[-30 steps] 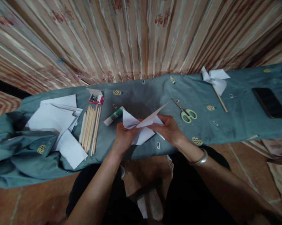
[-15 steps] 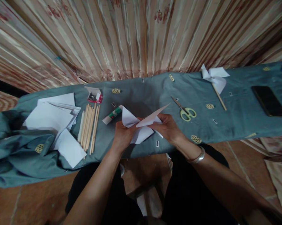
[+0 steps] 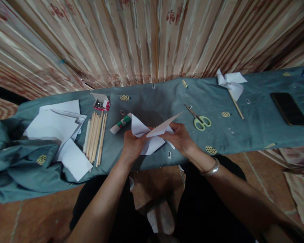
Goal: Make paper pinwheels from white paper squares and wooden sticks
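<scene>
Between my two hands is a white paper pinwheel point(image 3: 154, 144), its blades bent inward and standing up. My left hand point(image 3: 133, 144) is closed on its left side, thumb toward the centre. On the right side my right hand point(image 3: 180, 139) pinches the paper, its fingertips partly hidden by a raised blade. A glue stick point(image 3: 120, 123) lies just left of the pinwheel. Scissors point(image 3: 201, 122) with light green handles rest to the right of my right hand. Farther right lies another paper pinwheel point(image 3: 232, 83) on a wooden stick point(image 3: 236, 104).
A grey-green cloth point(image 3: 152, 98) covers the long, narrow surface. At left are white paper sheets point(image 3: 53, 125), several wooden sticks point(image 3: 95, 136) and a small open box point(image 3: 101, 103) of metal pieces. A dark phone point(image 3: 289, 108) lies at far right. Behind hangs a striped curtain point(image 3: 141, 44).
Almost nothing differs. Both hands keep their hold on the paper pinwheel, and the view has shifted very slightly.
</scene>
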{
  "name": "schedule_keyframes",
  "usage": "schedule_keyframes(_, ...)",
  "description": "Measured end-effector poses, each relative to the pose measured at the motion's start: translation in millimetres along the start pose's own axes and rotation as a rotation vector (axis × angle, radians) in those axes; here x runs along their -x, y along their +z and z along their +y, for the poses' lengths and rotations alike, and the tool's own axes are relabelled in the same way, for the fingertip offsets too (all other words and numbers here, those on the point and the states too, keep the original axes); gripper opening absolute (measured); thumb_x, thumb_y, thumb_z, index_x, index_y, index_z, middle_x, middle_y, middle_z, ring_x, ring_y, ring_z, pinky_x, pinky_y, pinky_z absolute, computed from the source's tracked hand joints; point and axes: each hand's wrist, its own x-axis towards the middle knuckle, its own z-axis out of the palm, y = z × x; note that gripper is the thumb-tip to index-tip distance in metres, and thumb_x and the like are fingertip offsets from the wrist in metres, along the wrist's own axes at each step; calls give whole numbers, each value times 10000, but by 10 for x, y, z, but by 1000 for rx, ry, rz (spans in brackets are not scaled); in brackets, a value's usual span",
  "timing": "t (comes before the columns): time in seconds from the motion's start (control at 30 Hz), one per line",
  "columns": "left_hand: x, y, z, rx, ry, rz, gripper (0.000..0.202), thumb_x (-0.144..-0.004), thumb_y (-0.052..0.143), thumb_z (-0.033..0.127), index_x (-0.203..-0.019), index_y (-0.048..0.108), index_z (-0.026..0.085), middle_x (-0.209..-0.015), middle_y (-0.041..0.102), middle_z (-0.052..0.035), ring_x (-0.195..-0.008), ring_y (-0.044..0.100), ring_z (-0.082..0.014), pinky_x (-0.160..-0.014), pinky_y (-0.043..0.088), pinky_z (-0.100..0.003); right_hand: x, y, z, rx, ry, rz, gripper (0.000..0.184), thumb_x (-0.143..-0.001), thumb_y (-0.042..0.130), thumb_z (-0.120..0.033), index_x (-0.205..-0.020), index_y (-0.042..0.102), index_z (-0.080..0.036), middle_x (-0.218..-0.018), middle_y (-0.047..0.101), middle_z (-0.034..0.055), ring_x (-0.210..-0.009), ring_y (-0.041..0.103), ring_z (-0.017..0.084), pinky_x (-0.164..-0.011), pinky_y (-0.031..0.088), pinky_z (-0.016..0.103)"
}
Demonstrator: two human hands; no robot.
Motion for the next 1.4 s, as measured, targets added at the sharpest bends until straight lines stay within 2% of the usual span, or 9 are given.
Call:
schedule_keyframes(0.13, -4, 6, 0, 1, -9, 11, 210, -506, 879, 290, -633, 744, 190, -698, 754, -62, -811, 727, -285, -751, 586, -356, -2, 4, -3, 10, -10, -1, 336, -558, 860, -482, -737, 759, -217, -709, 731, 7, -650, 642, 176, -650, 528, 328)
schedule_keyframes(0.37, -3, 11, 2, -12, 1, 15, 227, -483, 889, 319, -604, 743, 194, -687, 762, -48, -766, 724, -267, -716, 587, -336, 1, 25, -20, -20, -5, 33, 320, -506, 883, -454, -664, 745, -212, -623, 704, -18, -574, 599, 146, -581, 509, 291)
schedule_keyframes(0.6, 5, 6, -1, 7, 3, 26, 210, -518, 870, 216, -701, 775, 172, -781, 784, -68, -801, 736, -270, -738, 594, -343, -11, -9, 28, 23, -27, 17, 332, -575, 851, -474, -759, 759, -213, -695, 710, -7, -629, 613, 156, -599, 505, 300)
schedule_keyframes(0.8, -4, -13, -27, 48, 19, 19, 206, -568, 844, 224, -760, 787, 176, -822, 794, -50, -770, 735, -236, -736, 597, -328, -22, -26, 20, 2, -44, -6, 350, -619, 842, -454, -852, 755, -208, -741, 700, -7, -653, 611, 148, -620, 492, 302)
schedule_keyframes(1.0, -6, -8, -48, 95, -4, -4, 244, -555, 856, 213, -783, 786, 166, -857, 796, -52, -783, 733, -222, -746, 589, -318, -25, -53, -24, 19, -50, -7, 345, -592, 860, -443, -798, 737, -195, -685, 684, -22, -620, 584, 134, -585, 468, 279)
schedule_keyframes(1.2, 1, 13, -35, 115, -37, -14, 305, -506, 876, 252, -774, 776, 146, -834, 793, -60, -764, 730, -234, -724, 591, -333, -13, -56, -48, -42, 12, -47, 356, -561, 880, -416, -803, 749, -191, -747, 723, -8, -682, 631, 154, -677, 513, 313)
schedule_keyframes(1.4, 6, 24, -23, 106, -37, -11, 295, -506, 871, 246, -772, 779, 158, -849, 796, -53, -804, 736, -251, -765, 602, -355, -22, -55, -44, -98, 35, -68, 385, -515, 902, -398, -782, 745, -168, -722, 721, -16, -650, 617, 139, -678, 499, 304)
